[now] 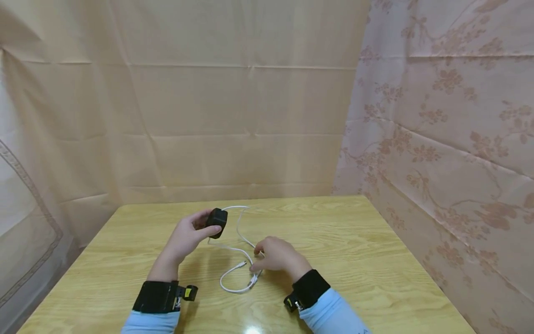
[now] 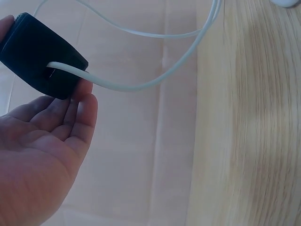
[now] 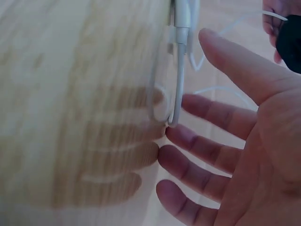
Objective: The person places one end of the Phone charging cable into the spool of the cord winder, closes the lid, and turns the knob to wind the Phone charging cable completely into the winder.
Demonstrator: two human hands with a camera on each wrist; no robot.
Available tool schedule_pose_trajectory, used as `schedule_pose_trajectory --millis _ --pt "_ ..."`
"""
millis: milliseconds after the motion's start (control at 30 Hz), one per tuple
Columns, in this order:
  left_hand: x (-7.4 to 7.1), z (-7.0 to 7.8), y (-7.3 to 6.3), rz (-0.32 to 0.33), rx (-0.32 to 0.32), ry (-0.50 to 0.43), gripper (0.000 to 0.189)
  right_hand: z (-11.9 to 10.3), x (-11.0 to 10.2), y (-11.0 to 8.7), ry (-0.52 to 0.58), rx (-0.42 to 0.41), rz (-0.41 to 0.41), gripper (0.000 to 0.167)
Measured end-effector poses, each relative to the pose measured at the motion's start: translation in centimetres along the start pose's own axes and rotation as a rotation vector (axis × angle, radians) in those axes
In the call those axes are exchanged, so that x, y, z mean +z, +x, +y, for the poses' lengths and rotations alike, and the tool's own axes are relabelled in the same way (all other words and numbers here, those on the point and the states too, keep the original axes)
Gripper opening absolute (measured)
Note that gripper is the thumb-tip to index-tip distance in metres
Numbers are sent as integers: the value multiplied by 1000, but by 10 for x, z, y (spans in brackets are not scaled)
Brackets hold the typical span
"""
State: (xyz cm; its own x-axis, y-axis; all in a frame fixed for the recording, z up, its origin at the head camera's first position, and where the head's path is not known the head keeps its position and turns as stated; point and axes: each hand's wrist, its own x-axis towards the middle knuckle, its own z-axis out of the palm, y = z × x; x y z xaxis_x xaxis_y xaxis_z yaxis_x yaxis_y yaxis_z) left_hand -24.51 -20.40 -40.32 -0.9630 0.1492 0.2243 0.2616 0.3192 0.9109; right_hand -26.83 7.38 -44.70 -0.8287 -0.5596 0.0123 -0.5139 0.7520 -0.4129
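My left hand (image 1: 186,237) grips a small black box-shaped device (image 1: 217,223), held above the table between thumb and fingers. A white cable (image 2: 127,88) comes out of a slot in its face in the left wrist view. From there the cable runs down in loose bends and forms a loop on the tabletop, with a slim white plug (image 1: 240,265) at one end. Beside this loop is my right hand (image 1: 277,254), thumb and fingers apart. In the right wrist view its fingertips (image 3: 174,157) are close to the cable and a thicker white connector (image 3: 182,18).
The light wood-grain table (image 1: 354,269) spans the lower part of the head view. A beige cloth (image 1: 200,102) hangs behind it, and a pink floral cloth (image 1: 450,139) hangs along the right side. Both wrists wear black bands, each with a small camera.
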Motion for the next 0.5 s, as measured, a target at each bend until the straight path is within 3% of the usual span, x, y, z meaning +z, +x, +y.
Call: schedule_pose_trajectory --millis 333,500 --pt "-3 1 -2 -2 -37 -2 66 -8 4 8 -138 89 34 26" --pt "-4 1 -3 -4 -50 4 68 -7 3 11 -168 83 26 25"
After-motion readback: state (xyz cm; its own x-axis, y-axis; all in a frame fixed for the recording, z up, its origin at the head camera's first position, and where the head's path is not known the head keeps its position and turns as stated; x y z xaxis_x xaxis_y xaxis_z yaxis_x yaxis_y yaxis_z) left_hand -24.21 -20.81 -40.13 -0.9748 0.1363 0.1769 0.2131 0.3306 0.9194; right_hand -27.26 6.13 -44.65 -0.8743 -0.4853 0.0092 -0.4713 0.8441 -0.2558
